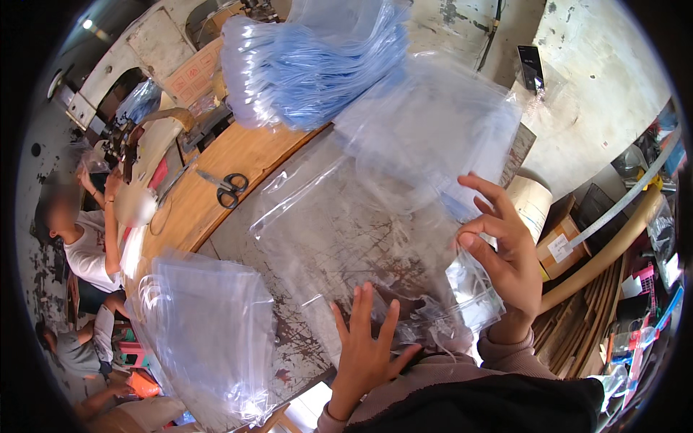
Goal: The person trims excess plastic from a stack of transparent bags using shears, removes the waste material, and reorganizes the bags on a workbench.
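Observation:
My left hand (368, 346) lies with fingers spread flat on a clear plastic bag (325, 238) that is laid out over the worn table. My right hand (505, 256) is at the right edge of that bag. Its thumb and a bent finger pinch the plastic, and the index finger is raised. Crumpled, shiny film bunches below this hand, near my body. Beyond the bag, a loose stack of clear plastic bags (440, 115) overlaps its far edge. To the left lies another pile of clear bags (209, 325).
A thick bundle of bluish plastic bags (317, 72) sits at the far side. Black-handled scissors (229, 189) lie on the curved wooden tabletop (188, 216). A phone (530, 66) rests at the far right, above a cardboard box (559, 249). Other people (94, 238) sit at left.

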Tool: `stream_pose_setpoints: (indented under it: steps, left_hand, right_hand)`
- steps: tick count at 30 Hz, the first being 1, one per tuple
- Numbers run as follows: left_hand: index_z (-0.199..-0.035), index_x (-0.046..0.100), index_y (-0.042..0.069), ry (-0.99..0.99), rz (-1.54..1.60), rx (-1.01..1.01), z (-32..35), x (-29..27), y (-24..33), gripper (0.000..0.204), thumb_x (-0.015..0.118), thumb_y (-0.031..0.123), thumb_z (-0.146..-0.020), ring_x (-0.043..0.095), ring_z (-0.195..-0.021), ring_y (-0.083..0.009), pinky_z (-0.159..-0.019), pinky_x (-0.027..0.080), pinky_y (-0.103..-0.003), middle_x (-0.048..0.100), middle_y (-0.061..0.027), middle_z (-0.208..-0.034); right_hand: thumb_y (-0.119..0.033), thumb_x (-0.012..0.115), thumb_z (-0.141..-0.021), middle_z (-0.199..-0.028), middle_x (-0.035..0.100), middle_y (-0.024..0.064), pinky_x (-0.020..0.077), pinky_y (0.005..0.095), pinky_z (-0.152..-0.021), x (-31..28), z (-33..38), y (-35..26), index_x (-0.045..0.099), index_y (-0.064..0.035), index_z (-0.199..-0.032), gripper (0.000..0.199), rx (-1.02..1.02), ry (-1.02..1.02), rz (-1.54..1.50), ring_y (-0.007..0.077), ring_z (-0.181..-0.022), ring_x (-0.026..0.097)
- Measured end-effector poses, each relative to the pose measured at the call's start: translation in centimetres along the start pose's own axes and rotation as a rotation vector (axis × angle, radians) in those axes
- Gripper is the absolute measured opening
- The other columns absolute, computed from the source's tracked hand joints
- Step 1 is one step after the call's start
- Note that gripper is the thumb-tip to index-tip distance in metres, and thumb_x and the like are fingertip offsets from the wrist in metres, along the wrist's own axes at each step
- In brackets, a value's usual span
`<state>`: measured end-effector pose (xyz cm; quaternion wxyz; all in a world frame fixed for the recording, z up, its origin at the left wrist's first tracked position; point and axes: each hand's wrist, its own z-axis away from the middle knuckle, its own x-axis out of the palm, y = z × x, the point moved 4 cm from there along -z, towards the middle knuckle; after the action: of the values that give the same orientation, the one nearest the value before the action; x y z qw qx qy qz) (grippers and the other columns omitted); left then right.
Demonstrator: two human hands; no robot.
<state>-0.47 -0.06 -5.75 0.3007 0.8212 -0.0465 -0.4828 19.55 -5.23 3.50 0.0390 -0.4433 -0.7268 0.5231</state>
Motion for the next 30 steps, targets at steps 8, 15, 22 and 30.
stream_pose_setpoints:
  steps: [8,15,22,30]
  left_hand:
    - [-0.130,0.037,0.002,0.119,-0.180,-0.216,2.3,0.6,-1.2,0.057,0.056,0.024,-0.081,0.029,-0.128,-0.0437,-0.097,0.021,-0.064,0.030,-0.0291,-0.138]
    - [-0.126,0.042,-0.001,0.730,-0.335,-0.340,7.1,-5.6,1.2,0.053,0.051,0.012,-0.076,0.038,-0.123,-0.0400,-0.095,0.030,-0.054,0.038,-0.0271,-0.133]
    - [-0.123,0.047,-0.004,1.081,-0.619,-0.483,11.2,-12.7,3.3,0.051,0.046,0.001,-0.072,0.046,-0.118,-0.0364,-0.092,0.039,-0.044,0.046,-0.0250,-0.128]
    - [-0.127,0.049,0.007,0.100,-0.769,-0.698,7.4,-11.8,-0.1,0.065,0.048,-0.006,-0.064,0.045,-0.119,-0.0363,-0.098,0.034,-0.049,0.048,-0.0184,-0.129]
  right_hand:
    - [-0.008,0.061,-0.078,-0.099,0.061,0.0166,0.0446,0.0338,-0.086,7.8,1.5,-5.3,0.059,0.0008,-0.075,0.010,-0.264,-0.464,-0.171,0.0295,-0.099,0.058]
    - [-0.006,0.046,-0.083,-0.104,0.047,0.0287,0.0432,0.0381,-0.086,13.5,6.3,-16.6,0.048,0.0101,-0.083,0.016,-1.014,-0.611,-0.627,0.0359,-0.097,0.052]
    - [-0.017,0.043,-0.089,-0.121,0.045,0.0288,0.0390,0.0442,-0.093,13.8,5.0,-18.9,0.050,0.0042,-0.097,0.024,-0.688,-0.715,-1.180,0.0352,-0.116,0.044]
    - [-0.012,0.054,-0.086,-0.080,0.060,0.0133,0.0491,0.0340,-0.068,21.8,0.6,-2.1,0.056,0.0033,-0.085,0.015,-0.251,-0.451,-0.346,0.0271,-0.070,0.059]
